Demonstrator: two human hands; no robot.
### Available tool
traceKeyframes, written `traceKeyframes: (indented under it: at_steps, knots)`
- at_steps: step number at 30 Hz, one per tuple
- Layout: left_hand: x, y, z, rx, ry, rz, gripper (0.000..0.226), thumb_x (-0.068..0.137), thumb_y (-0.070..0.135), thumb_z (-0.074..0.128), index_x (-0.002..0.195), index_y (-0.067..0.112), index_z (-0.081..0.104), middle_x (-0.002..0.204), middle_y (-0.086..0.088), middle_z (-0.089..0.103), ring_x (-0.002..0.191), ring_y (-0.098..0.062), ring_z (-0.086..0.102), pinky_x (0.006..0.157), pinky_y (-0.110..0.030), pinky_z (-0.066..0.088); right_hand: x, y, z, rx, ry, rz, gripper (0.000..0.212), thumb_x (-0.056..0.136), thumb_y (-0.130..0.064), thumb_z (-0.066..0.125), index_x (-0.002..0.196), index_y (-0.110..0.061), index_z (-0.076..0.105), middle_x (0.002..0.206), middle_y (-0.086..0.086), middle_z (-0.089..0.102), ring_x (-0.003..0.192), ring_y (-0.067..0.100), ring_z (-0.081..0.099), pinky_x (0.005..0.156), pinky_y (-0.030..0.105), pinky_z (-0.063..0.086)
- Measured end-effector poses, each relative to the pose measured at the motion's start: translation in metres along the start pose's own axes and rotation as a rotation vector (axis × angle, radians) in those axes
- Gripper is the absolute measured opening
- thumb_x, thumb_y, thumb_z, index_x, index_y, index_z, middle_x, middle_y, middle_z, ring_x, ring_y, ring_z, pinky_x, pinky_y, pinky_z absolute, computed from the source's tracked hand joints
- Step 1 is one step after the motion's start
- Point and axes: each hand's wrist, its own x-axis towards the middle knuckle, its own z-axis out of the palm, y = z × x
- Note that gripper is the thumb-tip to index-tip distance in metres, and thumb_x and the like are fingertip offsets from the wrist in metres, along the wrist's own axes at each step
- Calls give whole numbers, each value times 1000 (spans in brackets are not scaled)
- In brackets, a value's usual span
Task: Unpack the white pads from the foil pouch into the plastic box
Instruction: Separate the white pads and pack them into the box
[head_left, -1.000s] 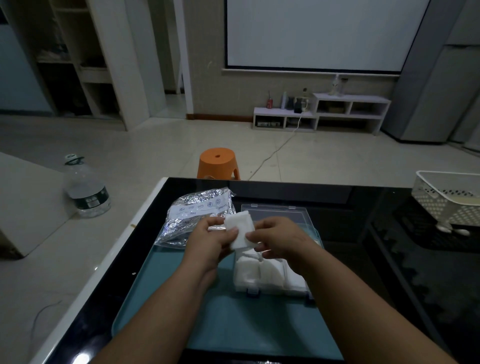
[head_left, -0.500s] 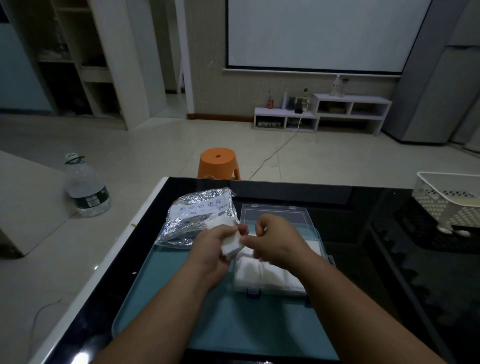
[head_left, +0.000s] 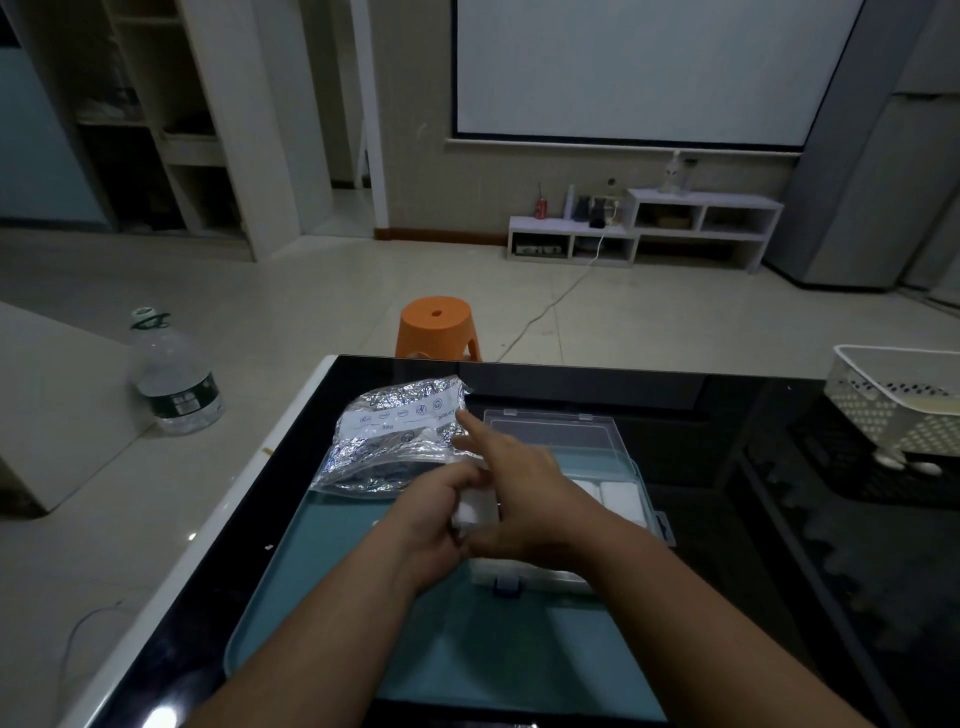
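1. Over the teal tray (head_left: 332, 597), the left hand (head_left: 431, 514) pinches one white pad (head_left: 475, 512) just by the plastic box (head_left: 626, 457).
2. Right hand (head_left: 519, 486) reaches, fingers straight and empty, toward the foil pouch (head_left: 395, 436).
3. Pad seems light and soft; pinch an edge gently.

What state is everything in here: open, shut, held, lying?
foil pouch: lying crumpled
plastic box: open, lid back, pads inside
white pad: held, not yet in the box
left hand: grips the white pad
right hand: fingers straight, stretched toward the pouch
water bottle: upright, capped
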Motion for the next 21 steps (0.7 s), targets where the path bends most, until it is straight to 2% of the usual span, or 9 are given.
traceKeyframes:
  at_steps: [2, 4, 6, 9, 13, 16, 19, 21]
  knots:
    - [-2, 0, 1, 8, -19, -12, 21, 88, 5, 46, 86, 10, 66, 79, -10, 69, 67, -20, 66, 60, -29, 49, 1, -2, 0, -73, -2, 19, 111, 75, -36, 76, 154, -38, -1, 151, -3, 39, 139, 18, 30, 112, 32, 18]
    - [-4, 2, 2, 23, -35, -34, 22, 88, 3, 43, 85, 8, 64, 72, -8, 69, 59, -18, 66, 51, -26, 51, 2, -2, -1, -83, 5, 54, 109, 76, -37, 76, 153, -40, -1, 141, 3, 47, 132, 23, 37, 109, 35, 22]
    - [-6, 3, 3, 30, -46, -61, 22, 87, 0, 42, 84, 7, 63, 67, -8, 68, 54, -17, 65, 46, -25, 52, 2, -1, -1, -65, 16, 65, 110, 74, -37, 76, 153, -42, -1, 142, 3, 46, 132, 24, 37, 110, 38, 23]
    - [-8, 4, 4, 52, -38, -62, 22, 86, -2, 43, 85, 7, 63, 67, -8, 68, 54, -18, 66, 46, -26, 53, 1, 0, -1, -45, 11, 50, 113, 72, -39, 79, 153, -42, -1, 148, -1, 41, 136, 22, 33, 112, 40, 20]
    - [-11, 4, 9, 61, -23, -58, 22, 88, -1, 41, 86, 6, 61, 63, -8, 66, 51, -17, 64, 45, -26, 53, 5, 0, 0, -36, 12, 93, 110, 74, -37, 78, 152, -43, 1, 144, 3, 44, 134, 24, 34, 112, 41, 22]
    - [-8, 4, 7, 70, 54, -26, 17, 91, 4, 45, 92, 7, 61, 66, -9, 69, 55, -19, 65, 50, -31, 55, 4, 4, -1, 132, 17, 118, 106, 70, -40, 78, 152, -43, 10, 150, -3, 41, 138, 21, 36, 113, 46, 31]
    - [-1, 4, 3, 171, 180, 38, 11, 89, 6, 52, 91, 9, 62, 71, -8, 67, 64, -21, 61, 65, -34, 51, 1, 9, -8, 269, 83, 222, 77, 78, -18, 67, 145, -31, 33, 144, -1, 46, 127, 19, 47, 99, 36, 45]
    - [2, 4, 1, 219, 248, 84, 8, 86, 3, 56, 86, 9, 62, 73, -8, 63, 64, -20, 58, 64, -29, 45, 0, 13, -11, 356, 123, 355, 52, 85, -14, 63, 134, -24, 45, 129, 3, 56, 110, 18, 56, 83, 30, 50]
